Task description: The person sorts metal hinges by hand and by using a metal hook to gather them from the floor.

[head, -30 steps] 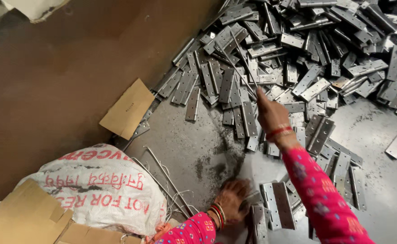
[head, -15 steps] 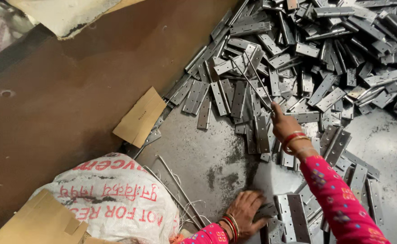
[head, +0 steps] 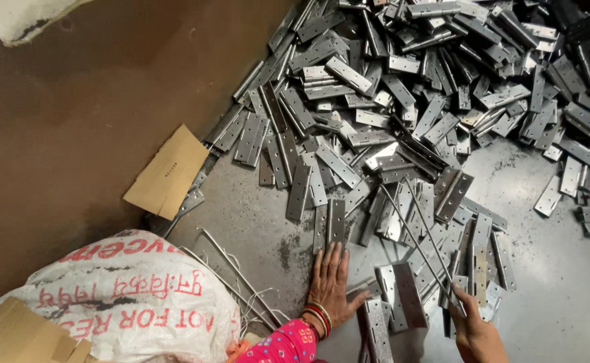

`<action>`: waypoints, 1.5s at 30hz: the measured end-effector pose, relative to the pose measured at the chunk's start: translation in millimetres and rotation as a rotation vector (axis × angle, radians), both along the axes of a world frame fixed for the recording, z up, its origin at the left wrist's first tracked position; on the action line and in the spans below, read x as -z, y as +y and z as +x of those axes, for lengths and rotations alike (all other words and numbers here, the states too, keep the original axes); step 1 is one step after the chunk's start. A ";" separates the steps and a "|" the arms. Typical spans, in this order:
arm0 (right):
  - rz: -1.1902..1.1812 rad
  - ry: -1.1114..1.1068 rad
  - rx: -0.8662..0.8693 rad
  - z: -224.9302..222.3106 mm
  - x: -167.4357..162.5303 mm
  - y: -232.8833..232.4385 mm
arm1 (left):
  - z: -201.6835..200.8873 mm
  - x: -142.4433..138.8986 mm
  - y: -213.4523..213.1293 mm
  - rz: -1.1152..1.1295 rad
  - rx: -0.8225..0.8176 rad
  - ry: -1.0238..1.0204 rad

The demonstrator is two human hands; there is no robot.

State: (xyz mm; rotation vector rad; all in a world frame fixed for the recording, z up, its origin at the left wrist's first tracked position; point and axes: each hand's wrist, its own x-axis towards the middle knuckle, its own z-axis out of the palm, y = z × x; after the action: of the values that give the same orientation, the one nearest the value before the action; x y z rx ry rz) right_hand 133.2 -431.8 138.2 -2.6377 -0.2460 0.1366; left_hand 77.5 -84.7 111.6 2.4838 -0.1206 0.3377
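Hundreds of flat grey metal hinges [head: 402, 114] lie heaped across a metal floor [head: 564, 282], the pile thickest toward the top right and thinning to scattered pieces near the person's hands. The left hand [head: 328, 282] rests palm down on the floor with its fingers straight and together — it grips nothing, and its fingertips touch the lower end of an opened hinge [head: 330, 225] lying just above them. Red and gold bangles [head: 316, 317] circle that wrist, above a bright pink patterned sleeve [head: 283, 344]. The right hand [head: 473, 326] sits at the bottom edge, fingers pinched closed around the near end of thin metal rods [head: 421, 235] that slant up and to the left over the hinges. Between the two hands lie a few more hinges, one dark and folded. To the left, several bent wires [head: 238, 275] rest on the floor beside a white woven sack with red printing [head: 127, 302]. A flat piece of brown cardboard [head: 167, 171] lies at the pile's left edge, partly over the brown floor [head: 73, 134] — a second cardboard scrap [head: 13, 336] pokes out at the bottom left corner.
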 end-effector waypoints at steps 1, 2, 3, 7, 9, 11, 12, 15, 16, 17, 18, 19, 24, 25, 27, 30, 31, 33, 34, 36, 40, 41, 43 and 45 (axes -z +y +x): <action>0.033 -0.010 0.011 -7.9 -5.4 8.8 | -0.9 0.7 -1.2 0.003 -0.001 0.005; 0.067 -0.028 0.021 -4.3 -11.7 21.5 | -1.5 1.2 -2.2 0.006 -0.005 0.003; -0.013 0.079 0.085 13.9 -17.8 38.9 | -1.6 1.6 -3.2 0.007 -0.007 0.010; 0.003 0.057 -0.038 134.7 -51.5 129.7 | 1.9 -0.2 -5.7 0.012 0.020 0.032; -0.137 -0.019 -0.156 209.5 -66.3 189.0 | 4.8 -3.4 -6.6 0.007 0.022 0.050; -0.167 -0.130 -0.180 272.9 -78.4 249.6 | 8.4 -7.7 -8.0 0.011 0.008 0.046; -0.173 0.102 -0.069 299.0 -84.3 272.6 | 10.7 -10.0 -8.8 0.003 0.003 0.053; -0.246 -0.009 -0.163 343.4 -90.1 315.1 | 17.6 -16.4 -10.5 -0.012 0.001 0.073; -0.279 -0.036 -0.207 344.2 -84.1 319.5 | 19.3 -18.1 -10.4 -0.020 -0.002 0.097; -0.311 -0.042 -0.240 338.4 -78.5 317.9 | 20.7 -19.9 -9.7 -0.029 0.010 0.140; -0.294 0.022 -0.219 331.7 -72.0 306.1 | 21.9 -22.8 -8.3 -0.029 0.031 0.132; -0.275 0.050 -0.213 326.1 -63.4 292.7 | 21.6 -21.7 -7.2 -0.024 0.032 0.091; -0.248 0.260 -0.176 248.9 -40.6 169.0 | 14.7 -25.5 -0.8 0.020 0.020 0.048; -0.245 0.282 -0.137 228.5 -37.4 142.9 | 13.3 -26.2 -0.7 0.025 0.013 0.027; -0.285 0.324 -0.080 181.7 -35.4 88.2 | 10.5 -28.6 -2.2 -0.001 0.006 0.006; -0.276 0.296 -0.052 114.0 -29.4 28.5 | 5.6 -29.3 -7.1 -0.054 -0.021 -0.022; -0.267 0.326 -0.007 86.0 -22.9 16.3 | 4.6 -32.2 -8.3 -0.047 -0.016 -0.018; -0.274 0.364 0.065 44.7 -15.5 -13.3 | 1.7 -29.5 -11.8 -0.050 -0.031 -0.039; -0.282 0.396 0.088 20.4 -10.0 -25.6 | 0.7 -29.2 -13.3 -0.049 -0.053 -0.037; -0.250 0.381 0.127 -31.0 2.7 -44.2 | -0.6 -28.3 -16.1 -0.030 -0.053 -0.009; -0.013 0.163 0.206 -69.9 12.2 -51.4 | 0.6 -26.7 -20.6 0.008 -0.088 0.030; 0.010 0.145 0.252 -75.1 7.0 -48.8 | 2.1 -26.5 -21.5 0.018 -0.091 0.047; 0.056 0.082 0.332 -69.7 -11.1 -40.9 | 5.9 -26.7 -22.5 0.027 -0.097 0.021; 0.092 -0.130 0.244 -40.1 -33.5 -29.5 | 8.8 -27.8 -22.9 0.008 -0.101 0.023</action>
State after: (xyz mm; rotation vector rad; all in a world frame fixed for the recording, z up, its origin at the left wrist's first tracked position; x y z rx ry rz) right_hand 93.1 -461.3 171.7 -2.5627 0.0275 -0.1248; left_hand 86.3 -107.6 139.5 2.5064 0.0125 0.3517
